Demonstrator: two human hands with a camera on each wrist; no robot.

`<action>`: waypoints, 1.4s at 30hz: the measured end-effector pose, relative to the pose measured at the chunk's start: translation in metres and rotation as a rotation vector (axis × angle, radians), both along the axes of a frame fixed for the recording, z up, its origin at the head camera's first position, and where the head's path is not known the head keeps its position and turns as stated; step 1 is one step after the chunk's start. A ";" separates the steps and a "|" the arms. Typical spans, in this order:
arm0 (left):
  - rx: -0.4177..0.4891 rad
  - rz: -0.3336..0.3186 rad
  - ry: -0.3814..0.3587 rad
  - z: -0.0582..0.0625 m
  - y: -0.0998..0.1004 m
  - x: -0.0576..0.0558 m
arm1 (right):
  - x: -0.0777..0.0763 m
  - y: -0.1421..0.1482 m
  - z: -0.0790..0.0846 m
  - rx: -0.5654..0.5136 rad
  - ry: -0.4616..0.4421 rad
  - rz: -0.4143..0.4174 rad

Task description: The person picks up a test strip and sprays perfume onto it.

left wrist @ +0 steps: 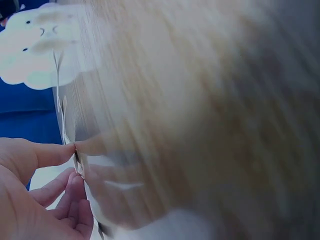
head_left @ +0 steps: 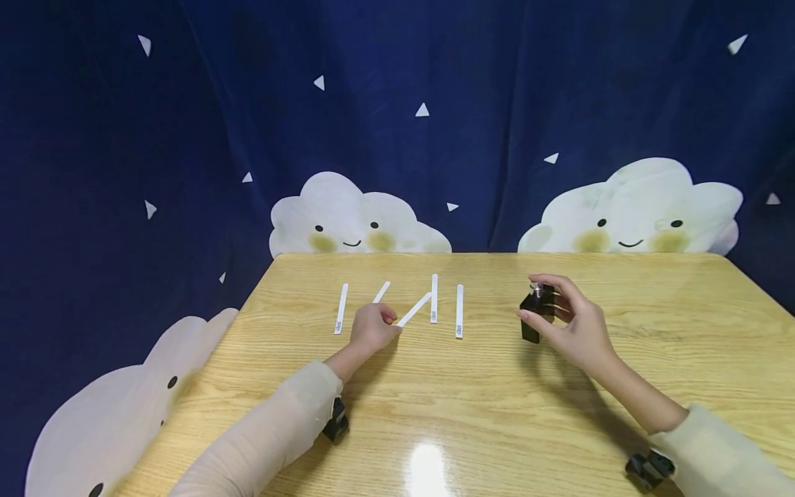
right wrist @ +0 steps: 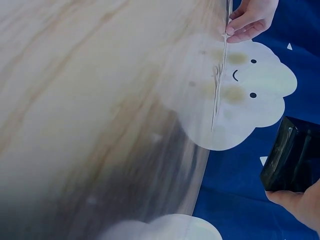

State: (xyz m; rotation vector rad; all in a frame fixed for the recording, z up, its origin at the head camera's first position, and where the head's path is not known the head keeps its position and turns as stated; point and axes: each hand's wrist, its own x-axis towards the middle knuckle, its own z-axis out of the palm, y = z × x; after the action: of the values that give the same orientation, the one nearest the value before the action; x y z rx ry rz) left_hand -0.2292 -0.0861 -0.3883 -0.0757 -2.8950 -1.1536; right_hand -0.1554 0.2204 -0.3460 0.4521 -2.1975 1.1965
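Note:
My left hand [head_left: 373, 327] pinches the near end of a slanted white paper strip [head_left: 415, 310] between thumb and fingertips. This strip's far end overlaps an upright-lying strip [head_left: 434, 304] in the head view. My right hand [head_left: 579, 330] grips a black bottle [head_left: 530, 323] with a silvery spray top [head_left: 536, 290], thumb low on its side and index finger over the top. The right wrist view shows the dark bottle [right wrist: 292, 155] held above the tabletop. Another strip [head_left: 381, 290] runs partly behind my left hand.
White strips with small dark print lie on the wooden table [head_left: 472, 400]: one at the left [head_left: 341, 309], another at the right [head_left: 459, 312]. A dark blue curtain [head_left: 385, 138] with white clouds hangs behind the table. Black wrist devices [head_left: 336, 421] sit under both sleeves.

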 end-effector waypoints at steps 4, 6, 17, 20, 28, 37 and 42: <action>0.002 -0.002 0.005 0.002 0.001 0.001 | -0.006 0.007 -0.010 -0.004 -0.003 -0.003; 0.008 -0.001 0.010 0.002 0.001 0.001 | -0.007 0.007 -0.011 -0.007 -0.002 0.001; 0.060 0.013 -0.011 0.002 0.001 0.000 | 0.012 -0.006 0.013 -0.007 0.024 0.016; 0.068 0.012 -0.031 0.002 0.000 0.000 | 0.014 -0.007 0.016 -0.006 0.026 0.015; 0.120 0.000 -0.047 0.003 -0.003 0.001 | 0.012 -0.005 0.011 0.000 0.021 0.006; 0.209 -0.012 -0.036 0.004 -0.010 -0.002 | 0.008 -0.005 0.007 0.007 0.005 0.000; 0.329 -0.009 -0.117 0.005 -0.012 -0.003 | 0.010 -0.011 0.014 0.014 0.005 0.012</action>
State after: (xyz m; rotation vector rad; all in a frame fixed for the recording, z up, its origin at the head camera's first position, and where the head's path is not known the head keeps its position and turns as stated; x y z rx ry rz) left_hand -0.2319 -0.0984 -0.3834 -0.0147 -2.7550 -1.6693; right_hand -0.1450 0.2093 -0.3324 0.4736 -2.2039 1.1852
